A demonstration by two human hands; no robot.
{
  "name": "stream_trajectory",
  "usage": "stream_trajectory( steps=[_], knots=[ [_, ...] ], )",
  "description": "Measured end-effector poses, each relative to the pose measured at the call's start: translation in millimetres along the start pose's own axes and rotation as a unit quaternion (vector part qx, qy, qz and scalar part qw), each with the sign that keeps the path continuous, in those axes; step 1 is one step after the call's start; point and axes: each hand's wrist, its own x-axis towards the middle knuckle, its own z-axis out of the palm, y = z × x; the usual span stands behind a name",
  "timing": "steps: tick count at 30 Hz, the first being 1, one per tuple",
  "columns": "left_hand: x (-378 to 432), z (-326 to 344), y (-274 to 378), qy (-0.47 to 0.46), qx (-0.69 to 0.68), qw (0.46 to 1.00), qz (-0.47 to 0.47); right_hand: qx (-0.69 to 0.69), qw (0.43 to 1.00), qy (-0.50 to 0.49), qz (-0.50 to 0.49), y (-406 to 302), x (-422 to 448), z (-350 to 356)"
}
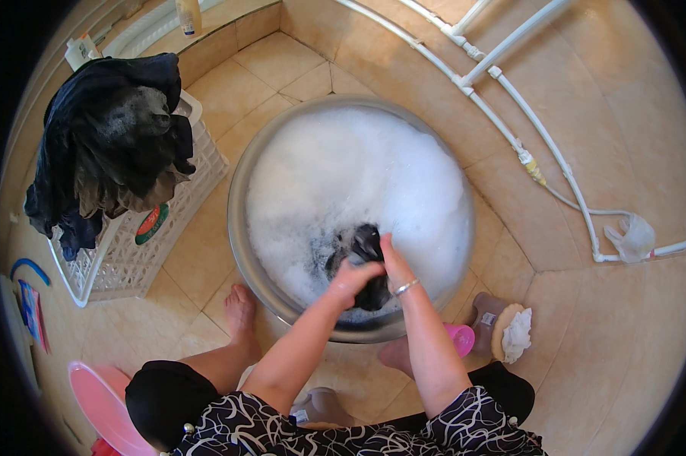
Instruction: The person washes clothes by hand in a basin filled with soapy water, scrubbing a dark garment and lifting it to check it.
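A large round metal basin (237, 228) stands on the tiled floor before me, covered with thick white suds (343, 165). Near its front edge both my hands grip a wet dark cloth (371, 296), part of which lies in the foam. My left hand (357, 276) holds the cloth from the left, with its thumb side towards the other hand. My right hand (397, 265), with a silver bracelet at the wrist, presses against the cloth's right side. Some fingers of both hands are hidden behind the cloth.
At the left, dark wet clothes (120, 137) lie over a white plastic crate (177, 245). A pink basin (100, 399) is at the lower left. Right of the metal basin are a pink cup (461, 339) and a brown boot (485, 316). White pipes (497, 122) run along the wall.
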Motion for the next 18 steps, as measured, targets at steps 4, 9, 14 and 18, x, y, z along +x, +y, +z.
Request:
stream_trajectory(
  steps=[4,9,14,18],
  knots=[
    [-9.6,-17.6,50.6,0.021,-0.115,0.992,-0.056,-0.268,0.961,-0.054,0.035,12.7,-22.4,-8.8],
    [2.0,-95.9,57.1,0.220,0.284,0.911,0.201,-0.383,0.921,0.064,-0.005,-6.4,-26.2,-20.5],
    [-4.7,-99.5,48.4,0.209,0.482,0.829,0.193,-0.406,0.894,0.168,-0.089,-8.0,-13.6,-66.4],
    [0.5,-104.0,36.0,0.274,0.558,0.756,0.206,-0.567,0.780,0.264,-0.032,49.5,3.0,-53.6]
  ],
)
